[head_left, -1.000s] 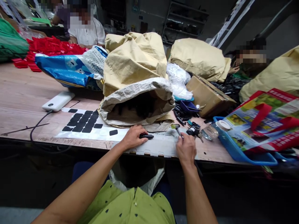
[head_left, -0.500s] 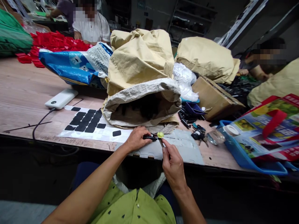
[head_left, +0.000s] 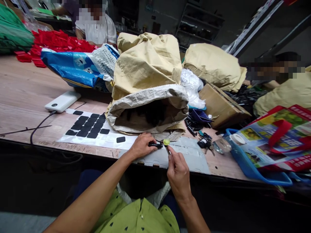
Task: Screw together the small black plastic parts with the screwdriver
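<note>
My left hand (head_left: 141,146) is closed around a small black plastic piece (head_left: 155,145), whose end sticks out to the right over the grey board (head_left: 194,157). In my right hand (head_left: 178,170) is a slim rod-like tool with a round yellow-green end (head_left: 166,142), pinched between thumb and fingers. That end is close to the tip of the black piece; I cannot tell whether they touch. Just behind my hands lies a big paper sack (head_left: 148,71), its mouth facing me, with dark pieces inside that are too dim to make out.
Left of the sack, a white sheet with black stickers (head_left: 110,139) and a white power bank (head_left: 62,101) with a cable lie on the table. To the right are keys (head_left: 211,149), a clear jar (head_left: 222,146) and a blue tray (head_left: 245,165) with a colourful bag. Two people sit across.
The view has tilted slightly, shifting the scene a little. Both hands keep their hold on the black piece and the tool, almost in the same place.
</note>
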{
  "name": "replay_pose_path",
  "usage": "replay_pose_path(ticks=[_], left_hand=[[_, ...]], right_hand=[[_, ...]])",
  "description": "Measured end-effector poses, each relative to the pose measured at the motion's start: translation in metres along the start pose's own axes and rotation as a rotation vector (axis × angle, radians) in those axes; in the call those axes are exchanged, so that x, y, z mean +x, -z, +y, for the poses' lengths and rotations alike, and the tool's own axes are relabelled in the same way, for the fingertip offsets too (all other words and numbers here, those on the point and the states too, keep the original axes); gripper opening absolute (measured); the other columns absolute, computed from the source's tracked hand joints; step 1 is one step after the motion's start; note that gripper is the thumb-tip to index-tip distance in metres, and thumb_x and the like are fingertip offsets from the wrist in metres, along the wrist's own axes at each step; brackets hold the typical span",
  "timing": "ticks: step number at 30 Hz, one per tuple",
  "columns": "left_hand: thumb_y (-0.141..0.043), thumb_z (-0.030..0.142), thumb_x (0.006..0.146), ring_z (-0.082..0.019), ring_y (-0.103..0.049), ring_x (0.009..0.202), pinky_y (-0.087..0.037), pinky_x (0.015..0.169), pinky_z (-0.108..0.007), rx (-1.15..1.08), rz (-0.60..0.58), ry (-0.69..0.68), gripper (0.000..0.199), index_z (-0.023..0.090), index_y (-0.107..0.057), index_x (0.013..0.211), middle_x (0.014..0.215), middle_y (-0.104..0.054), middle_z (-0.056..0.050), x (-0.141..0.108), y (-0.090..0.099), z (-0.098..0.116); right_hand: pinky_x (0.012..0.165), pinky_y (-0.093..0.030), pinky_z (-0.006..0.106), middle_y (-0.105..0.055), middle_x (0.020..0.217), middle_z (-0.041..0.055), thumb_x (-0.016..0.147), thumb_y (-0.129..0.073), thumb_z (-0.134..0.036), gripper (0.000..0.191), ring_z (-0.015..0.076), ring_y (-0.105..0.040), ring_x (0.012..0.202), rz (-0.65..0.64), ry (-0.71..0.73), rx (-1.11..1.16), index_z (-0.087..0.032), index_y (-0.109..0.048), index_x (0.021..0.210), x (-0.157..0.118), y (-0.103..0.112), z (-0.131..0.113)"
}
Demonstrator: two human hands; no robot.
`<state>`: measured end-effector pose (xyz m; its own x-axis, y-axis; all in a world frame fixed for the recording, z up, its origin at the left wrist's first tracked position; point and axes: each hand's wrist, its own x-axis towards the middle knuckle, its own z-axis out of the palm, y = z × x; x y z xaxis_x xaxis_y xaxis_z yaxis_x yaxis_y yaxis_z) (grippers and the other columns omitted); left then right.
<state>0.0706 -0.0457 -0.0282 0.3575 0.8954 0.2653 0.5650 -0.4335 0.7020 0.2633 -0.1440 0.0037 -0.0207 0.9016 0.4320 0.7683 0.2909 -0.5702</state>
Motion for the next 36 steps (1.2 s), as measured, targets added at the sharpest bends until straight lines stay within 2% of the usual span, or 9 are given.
replay_pose_path(ticks=[2, 5, 8, 10, 12, 15, 21, 26, 36], left_hand=[[-0.081, 0.027, 0.078, -0.021, -0.060, 0.089, -0.045, 0.083, -0.032, 0.005, -0.002, 0.007, 0.015, 0.021, -0.077, 0.091, 0.089, -0.070, -0.003, 0.000, 0.000, 0.001], [-0.081, 0.028, 0.077, -0.022, -0.060, 0.089, -0.044, 0.084, -0.032, 0.032, -0.008, -0.001, 0.016, 0.022, -0.075, 0.090, 0.088, -0.069, -0.003, 0.000, 0.001, 0.003], [-0.083, 0.031, 0.075, -0.022, -0.059, 0.090, -0.044, 0.085, -0.033, 0.071, -0.009, -0.022, 0.022, 0.021, -0.073, 0.092, 0.089, -0.068, -0.003, 0.000, 0.001, 0.004], [-0.083, 0.034, 0.076, -0.022, -0.059, 0.091, -0.044, 0.086, -0.033, 0.086, -0.016, -0.035, 0.024, 0.021, -0.073, 0.094, 0.091, -0.069, -0.003, 0.000, 0.002, 0.003], [-0.080, 0.036, 0.080, -0.022, -0.060, 0.091, -0.043, 0.086, -0.033, 0.092, -0.027, -0.044, 0.022, 0.022, -0.073, 0.094, 0.091, -0.069, -0.003, 0.001, 0.002, 0.001], [-0.074, 0.040, 0.086, -0.021, -0.060, 0.090, -0.044, 0.085, -0.032, 0.083, -0.037, -0.055, 0.021, 0.021, -0.074, 0.096, 0.092, -0.070, -0.003, 0.003, 0.002, -0.002], [-0.064, 0.043, 0.094, -0.020, -0.061, 0.086, -0.043, 0.082, -0.031, 0.075, -0.017, -0.087, 0.027, 0.019, -0.075, 0.094, 0.089, -0.070, -0.004, 0.003, 0.003, -0.003], [-0.068, 0.043, 0.091, -0.019, -0.060, 0.081, -0.042, 0.074, -0.029, 0.074, -0.005, -0.087, 0.026, 0.018, -0.075, 0.092, 0.083, -0.066, -0.003, 0.003, 0.004, -0.002], [-0.070, 0.041, 0.088, -0.020, -0.061, 0.084, -0.043, 0.077, -0.030, 0.051, -0.021, -0.070, 0.025, 0.018, -0.075, 0.093, 0.087, -0.069, -0.004, 0.002, 0.005, 0.000]], right_hand=[[0.089, -0.053, 0.032, -0.068, 0.108, 0.0080, 0.104, -0.042, -0.027, 0.039, 0.0197, -0.066, 0.099, -0.029, -0.014, 0.009, -0.024, -0.063, 0.137, 0.000, 0.001, 0.004], [0.089, -0.051, 0.033, -0.068, 0.109, 0.0091, 0.103, -0.044, -0.030, 0.040, 0.0206, -0.065, 0.099, 0.022, -0.067, -0.041, -0.021, -0.062, 0.138, 0.008, 0.010, 0.018], [0.082, -0.048, 0.033, -0.068, 0.106, 0.0090, 0.100, -0.049, -0.032, 0.038, 0.0211, -0.062, 0.091, 0.064, -0.189, -0.237, -0.020, -0.067, 0.131, 0.027, 0.022, 0.045], [0.084, -0.045, 0.034, -0.067, 0.103, 0.0099, 0.097, -0.052, -0.029, 0.033, 0.0234, -0.059, 0.094, 0.063, -0.266, -0.440, -0.019, -0.073, 0.121, 0.042, 0.026, 0.066], [0.084, -0.041, 0.035, -0.066, 0.106, 0.0117, 0.096, -0.054, -0.027, 0.032, 0.0259, -0.055, 0.099, 0.055, -0.333, -0.608, -0.019, -0.075, 0.119, 0.053, 0.025, 0.083], [0.082, -0.037, 0.036, -0.064, 0.110, 0.0131, 0.096, -0.054, -0.028, 0.033, 0.0266, -0.053, 0.101, 0.062, -0.383, -0.713, -0.019, -0.073, 0.121, 0.060, 0.016, 0.097], [0.079, -0.033, 0.036, -0.062, 0.111, 0.0136, 0.097, -0.052, -0.029, 0.031, 0.0273, -0.052, 0.102, 0.093, -0.356, -0.743, -0.018, -0.070, 0.119, 0.056, 0.007, 0.096], [0.079, -0.033, 0.037, -0.062, 0.111, 0.0134, 0.097, -0.049, -0.028, 0.031, 0.0284, -0.053, 0.103, 0.098, -0.356, -0.750, -0.018, -0.070, 0.118, 0.057, 0.008, 0.097], [0.082, -0.036, 0.038, -0.062, 0.114, 0.0143, 0.098, -0.045, -0.026, 0.033, 0.0293, -0.053, 0.105, 0.092, -0.351, -0.725, -0.018, -0.069, 0.120, 0.056, 0.010, 0.095]])
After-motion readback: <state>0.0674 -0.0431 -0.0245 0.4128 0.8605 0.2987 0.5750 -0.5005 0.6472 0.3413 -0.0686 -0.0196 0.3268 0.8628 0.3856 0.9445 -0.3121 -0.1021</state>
